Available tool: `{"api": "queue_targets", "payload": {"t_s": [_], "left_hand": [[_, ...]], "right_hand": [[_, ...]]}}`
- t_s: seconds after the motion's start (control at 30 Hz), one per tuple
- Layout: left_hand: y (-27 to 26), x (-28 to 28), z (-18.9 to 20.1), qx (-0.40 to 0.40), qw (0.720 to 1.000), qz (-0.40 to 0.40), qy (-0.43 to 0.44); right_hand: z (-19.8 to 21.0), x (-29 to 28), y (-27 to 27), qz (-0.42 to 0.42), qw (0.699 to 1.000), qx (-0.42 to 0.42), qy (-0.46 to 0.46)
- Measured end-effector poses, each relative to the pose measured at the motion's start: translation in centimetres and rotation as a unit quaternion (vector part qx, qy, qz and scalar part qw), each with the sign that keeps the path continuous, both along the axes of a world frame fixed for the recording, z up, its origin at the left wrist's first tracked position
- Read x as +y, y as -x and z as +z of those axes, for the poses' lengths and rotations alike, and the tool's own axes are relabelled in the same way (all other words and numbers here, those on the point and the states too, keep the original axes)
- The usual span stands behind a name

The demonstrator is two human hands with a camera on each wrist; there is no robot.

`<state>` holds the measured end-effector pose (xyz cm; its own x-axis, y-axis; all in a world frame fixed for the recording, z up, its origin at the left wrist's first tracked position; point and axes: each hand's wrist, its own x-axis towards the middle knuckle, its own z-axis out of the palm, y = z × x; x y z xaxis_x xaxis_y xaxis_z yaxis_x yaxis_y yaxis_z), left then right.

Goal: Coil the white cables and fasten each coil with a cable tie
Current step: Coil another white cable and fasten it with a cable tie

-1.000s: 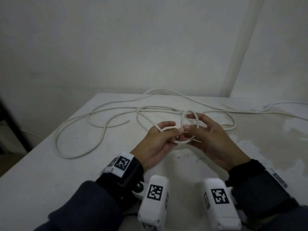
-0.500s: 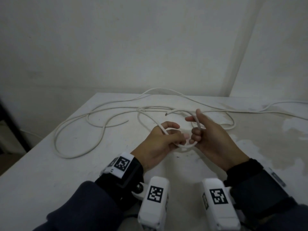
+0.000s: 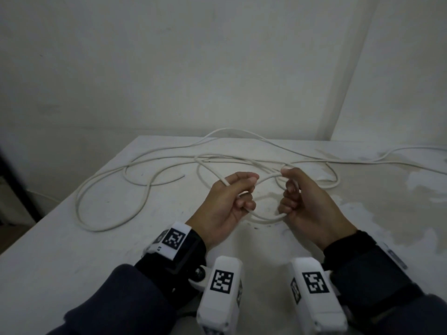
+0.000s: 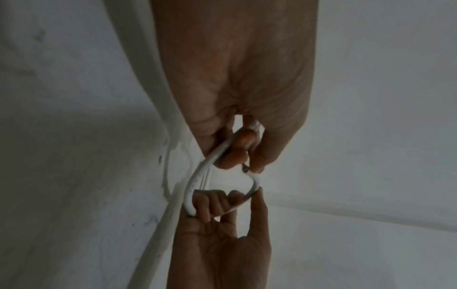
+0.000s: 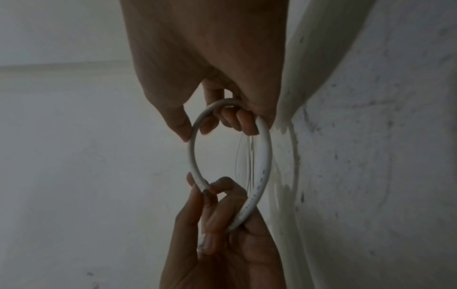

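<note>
Hidden: the far right run of the cable point(image 3: 399, 151) is being cut off at the right edge of the head view; the fingertips of both hands are being screened by the knuckles there. No tie can be made out in any view.
Hard to make out: thin pale strands are being seen inside the loop point(image 5: 264, 156) in the right wrist view; what they are cannot be told. Both wrist views are dim.
Left hand: the left hand point(image 3: 227, 201) is being held just above the table point(image 3: 60, 250), near the middle, fingers curled. The cable's cut end is being pinched between thumb and finger, and a lower strand is being gripped by the curled fingers point(image 4: 232, 154).
Right hand: the right hand point(image 3: 312, 204) is being held just right of the left hand, apart from it. Its fingers point(image 5: 237, 121) are being curled round the right side of the loop, with the thumb pressed on the strand at the top.
Loop: one small loop is being held between the two hands, off the table, its low arc point(image 3: 266, 220) hanging between them.
Cable: the rest is lying loose in wide bends over the far and left parts of the table, one strand running from the left hand to the far side.
Wrists: dark sleeves point(image 3: 125, 301) and white marker-tagged units point(image 3: 221, 286) are being worn.
</note>
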<state>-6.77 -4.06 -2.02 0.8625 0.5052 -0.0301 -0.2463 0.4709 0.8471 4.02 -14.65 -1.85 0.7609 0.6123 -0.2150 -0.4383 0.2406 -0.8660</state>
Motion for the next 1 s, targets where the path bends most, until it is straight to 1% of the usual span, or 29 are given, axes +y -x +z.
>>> {"api": "queue_targets", "payload": {"t_s": [0.07, 0.17, 0.27, 0.37, 0.43, 0.47, 0.57, 0.63, 0.7, 0.77, 0.83, 0.9, 1.0], "left_hand": [[0.1, 0.0, -0.2, 0.010, 0.999, -0.020, -0.036], [0.2, -0.1, -0.5, 0.022, 0.995, -0.046, -0.088], [0.1, 0.2, -0.9, 0.038, 0.993, -0.019, -0.111], [0.0, 0.4, -1.3, 0.070, 0.987, -0.002, -0.144], [0.0, 0.0, -1.2, 0.070, 0.984, -0.014, -0.163], [0.0, -0.1, -1.0, 0.066, 0.985, -0.014, -0.158], [-0.1, 0.2, -0.5, 0.065, 0.990, 0.027, -0.121], [0.1, 0.6, -0.4, 0.070, 0.987, 0.028, -0.145], [0.3, 0.6, -0.5, 0.074, 0.979, -0.002, -0.188], [0.4, 0.5, -0.7, 0.086, 0.972, -0.022, -0.219], [0.5, 0.5, -0.8, 0.088, 0.968, -0.032, -0.233], [0.5, 0.4, -0.7, 0.090, 0.966, -0.028, -0.241], [0.5, 0.5, -0.5, 0.083, 0.971, -0.004, -0.222]], "right_hand": [[0.0, -0.1, -0.1, -0.001, 1.000, -0.021, 0.008], [-0.1, -0.3, 0.2, 0.037, 0.997, -0.065, -0.001], [0.0, -0.6, 0.7, 0.097, 0.986, -0.131, -0.017], [-0.2, -0.7, 1.1, 0.105, 0.973, -0.207, 0.020], [-0.3, -0.7, 1.2, 0.108, 0.968, -0.221, 0.041], [-0.2, -0.7, 1.2, 0.116, 0.966, -0.227, 0.048], [-0.2, -0.7, 1.2, 0.146, 0.960, -0.230, 0.058], [-0.2, -0.6, 1.4, 0.166, 0.948, -0.258, 0.082], [-0.3, -0.5, 1.5, 0.195, 0.929, -0.290, 0.118], [-0.2, -0.6, 1.6, 0.215, 0.920, -0.294, 0.146], [-0.1, -0.8, 1.6, 0.230, 0.912, -0.295, 0.167], [0.1, -0.9, 1.6, 0.236, 0.913, -0.289, 0.165], [0.5, -1.0, 1.5, 0.196, 0.925, -0.295, 0.141]]}}
